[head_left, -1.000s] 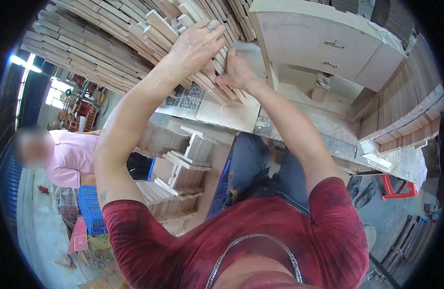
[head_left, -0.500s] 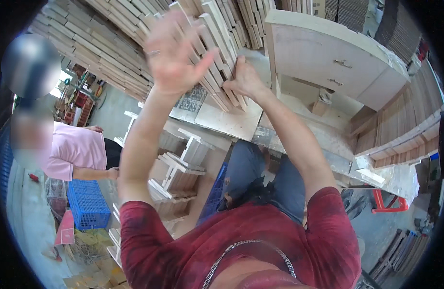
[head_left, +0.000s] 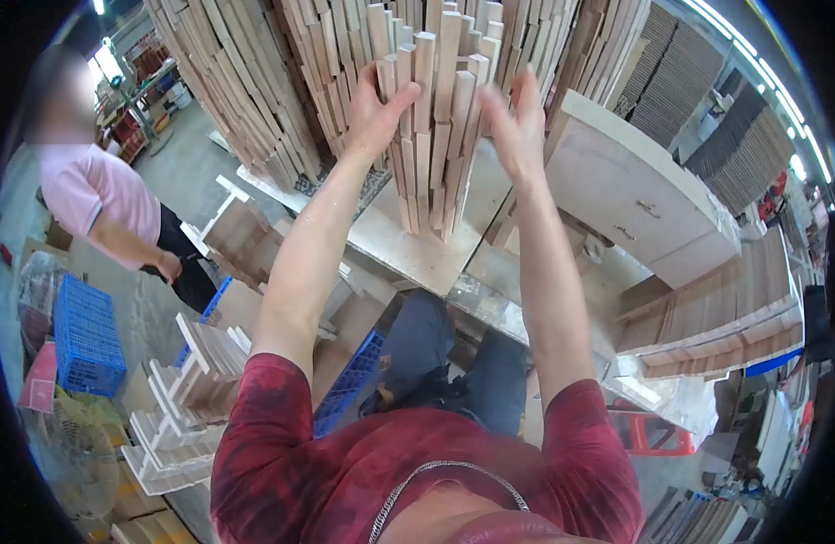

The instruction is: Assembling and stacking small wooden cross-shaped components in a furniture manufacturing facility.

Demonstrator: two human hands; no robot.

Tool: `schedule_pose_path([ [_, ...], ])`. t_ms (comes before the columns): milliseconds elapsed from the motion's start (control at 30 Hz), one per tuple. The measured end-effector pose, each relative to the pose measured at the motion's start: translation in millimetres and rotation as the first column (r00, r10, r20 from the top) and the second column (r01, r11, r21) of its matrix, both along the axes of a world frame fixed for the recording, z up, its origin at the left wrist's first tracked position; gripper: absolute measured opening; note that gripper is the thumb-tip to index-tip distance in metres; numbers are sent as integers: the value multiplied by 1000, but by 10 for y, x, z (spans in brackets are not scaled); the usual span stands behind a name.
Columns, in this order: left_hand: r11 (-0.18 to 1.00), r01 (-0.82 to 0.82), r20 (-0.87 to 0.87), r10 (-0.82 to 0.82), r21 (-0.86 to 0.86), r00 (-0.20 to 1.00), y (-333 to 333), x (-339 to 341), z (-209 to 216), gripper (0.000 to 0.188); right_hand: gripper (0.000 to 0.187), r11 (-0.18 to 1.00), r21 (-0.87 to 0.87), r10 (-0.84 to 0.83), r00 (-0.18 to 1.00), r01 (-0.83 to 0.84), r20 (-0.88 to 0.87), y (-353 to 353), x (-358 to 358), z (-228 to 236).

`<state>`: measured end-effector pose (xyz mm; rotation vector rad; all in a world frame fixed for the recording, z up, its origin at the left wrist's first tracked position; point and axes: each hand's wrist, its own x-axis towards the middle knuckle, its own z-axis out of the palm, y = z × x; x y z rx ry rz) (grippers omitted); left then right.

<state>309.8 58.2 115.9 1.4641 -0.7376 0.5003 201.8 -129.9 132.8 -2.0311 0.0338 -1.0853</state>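
A bundle of pale wooden strips (head_left: 424, 150) stands on end, with uneven tops, on a light board (head_left: 420, 257) in front of me. My left hand (head_left: 378, 116) is against the bundle's left side. Its thumb lies across the front of the strips, and its other fingers curl behind the left edge, partly hidden. To the right of the bundle is my right hand (head_left: 515, 127), slightly blurred, with thumb and fingers apart and nothing held. Its thumb is close to the rightmost strips; whether it touches them I cannot tell.
Taller stacks of wooden strips (head_left: 241, 86) rise behind. At the right stand a pale wooden panel with handles (head_left: 640, 186) and a curved row of boards (head_left: 717, 313). A person in a pink shirt (head_left: 118, 195) stands left, near a blue crate (head_left: 88, 335) and stacked wooden pieces (head_left: 209, 363).
My raised left hand has come down to the bundle's left side. My right hand has left the strips' lower right edge and moved up, fingers apart. The bundle now stands more upright in view.
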Motion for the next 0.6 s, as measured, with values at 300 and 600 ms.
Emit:
schedule_pose_path([
  [300,969,-109,-150,77,-221,986,-196,141,-103,67,81,928,170,274,917,-331,291,223,493,12],
  [600,968,-76,-96,54,-241,994,-211,79,-245,64,63,937,83,301,907,-338,295,119,538,-278],
])
